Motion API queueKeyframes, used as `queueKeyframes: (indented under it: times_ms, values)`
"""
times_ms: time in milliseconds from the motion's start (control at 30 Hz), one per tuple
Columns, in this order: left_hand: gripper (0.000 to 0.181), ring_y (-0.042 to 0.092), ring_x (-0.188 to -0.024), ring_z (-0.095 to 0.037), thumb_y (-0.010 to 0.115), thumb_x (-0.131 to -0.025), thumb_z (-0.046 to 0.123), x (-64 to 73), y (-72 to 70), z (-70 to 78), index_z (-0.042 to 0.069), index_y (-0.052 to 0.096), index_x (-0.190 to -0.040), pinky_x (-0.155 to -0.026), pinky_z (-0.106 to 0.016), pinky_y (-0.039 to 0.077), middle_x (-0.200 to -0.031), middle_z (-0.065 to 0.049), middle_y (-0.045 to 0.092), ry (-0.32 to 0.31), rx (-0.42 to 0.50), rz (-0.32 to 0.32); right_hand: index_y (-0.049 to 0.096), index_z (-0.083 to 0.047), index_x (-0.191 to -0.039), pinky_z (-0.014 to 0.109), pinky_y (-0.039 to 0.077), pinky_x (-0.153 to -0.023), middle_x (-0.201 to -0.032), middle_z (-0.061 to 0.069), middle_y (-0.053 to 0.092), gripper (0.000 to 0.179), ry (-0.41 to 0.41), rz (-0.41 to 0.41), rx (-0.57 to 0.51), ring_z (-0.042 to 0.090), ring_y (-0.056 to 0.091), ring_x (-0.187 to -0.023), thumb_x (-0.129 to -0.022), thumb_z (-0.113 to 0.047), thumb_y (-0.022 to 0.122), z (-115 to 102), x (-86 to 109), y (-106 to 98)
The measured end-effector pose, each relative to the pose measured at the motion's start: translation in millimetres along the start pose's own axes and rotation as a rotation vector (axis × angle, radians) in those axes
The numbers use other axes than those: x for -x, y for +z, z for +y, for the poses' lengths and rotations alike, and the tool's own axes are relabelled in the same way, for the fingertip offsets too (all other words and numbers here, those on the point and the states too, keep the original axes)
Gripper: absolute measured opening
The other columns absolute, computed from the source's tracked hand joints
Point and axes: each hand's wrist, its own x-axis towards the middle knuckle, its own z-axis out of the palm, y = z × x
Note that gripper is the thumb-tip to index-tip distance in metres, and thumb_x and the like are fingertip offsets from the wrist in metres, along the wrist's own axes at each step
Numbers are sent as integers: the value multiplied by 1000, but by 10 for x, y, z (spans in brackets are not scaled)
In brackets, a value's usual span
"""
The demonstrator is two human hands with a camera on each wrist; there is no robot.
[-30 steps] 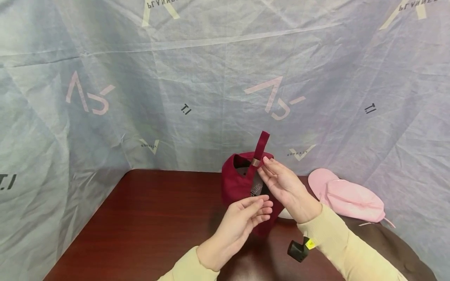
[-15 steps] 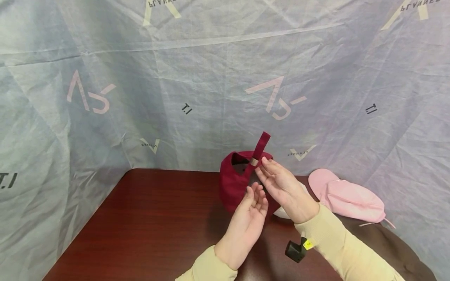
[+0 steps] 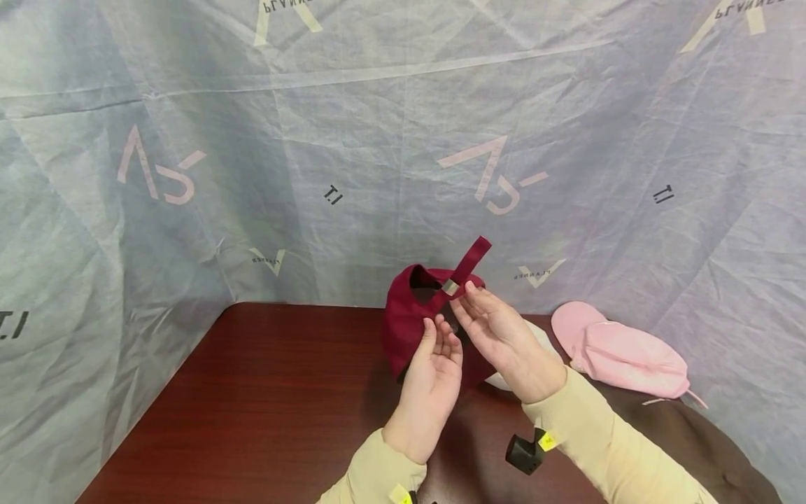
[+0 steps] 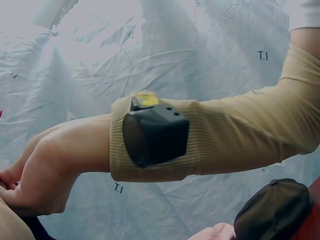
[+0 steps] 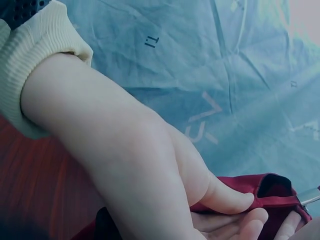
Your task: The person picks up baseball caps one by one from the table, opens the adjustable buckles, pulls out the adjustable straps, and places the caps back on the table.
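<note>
Both hands hold a dark red baseball cap (image 3: 403, 329) above the table, its back opening turned up toward the head camera. The loose end of its strap (image 3: 474, 257) sticks up to the right, past a metal buckle (image 3: 450, 287). My right hand (image 3: 506, 336) pinches the strap side close to the buckle. To the left and lower, my left hand (image 3: 428, 392) has its thumb at the edge of the opening; in the right wrist view that thumb (image 5: 232, 197) presses on the red fabric with fingers curled beneath. The cap's brim is mostly hidden behind the hands.
A pink cap (image 3: 636, 357) lies at the right, resting against a dark brown cap (image 3: 699, 441). Something white (image 3: 541, 339) shows partly behind my right hand. The reddish-brown table (image 3: 283, 378) ends at a hanging printed grey sheet (image 3: 352, 140).
My left hand has turned palm up and taken hold of the cap below the opening. The cap has shifted slightly left, and its strap end leans further right.
</note>
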Motion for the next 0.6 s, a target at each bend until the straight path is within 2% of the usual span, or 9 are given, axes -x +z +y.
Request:
queueKeyframes:
  times_ms: [100, 200, 400, 600]
  values:
    - [16, 60, -78, -6, 57, -94, 20, 0, -3, 24, 10, 68, -90, -80, -15, 49, -85, 3, 66, 9, 5, 6, 43, -7, -112, 21, 45, -96, -102, 2, 59, 31, -11, -52, -25, 11, 56, -104, -88, -3, 63, 25, 16, -12]
    - [15, 60, -79, -6, 57, -94, 19, 0, -9, 42, 10, 68, -90, -81, -15, 49, -85, 2, 66, 13, 0, 11, 43, -7, -112, 22, 46, -95, -102, 3, 59, 35, -8, -53, -39, 12, 56, -103, -86, -3, 65, 35, 14, -14]
    - [13, 59, -79, -7, 58, -94, 18, -12, -34, 68, 9, 65, -91, -81, -16, 49, -86, 1, 64, 15, -36, 20, 39, -11, -114, 21, 44, -95, -99, 0, 60, 25, 19, 16, 2, 9, 57, -100, -94, -7, 52, 37, 5, 35]
    - [14, 59, -78, -7, 57, -94, 18, -25, -74, 99, 8, 65, -90, -82, -16, 48, -88, 1, 62, 26, -67, 12, 41, -9, -112, 22, 47, -92, -98, 2, 61, 17, 44, 14, -18, 11, 60, -96, -96, -6, 46, 34, 15, 59]
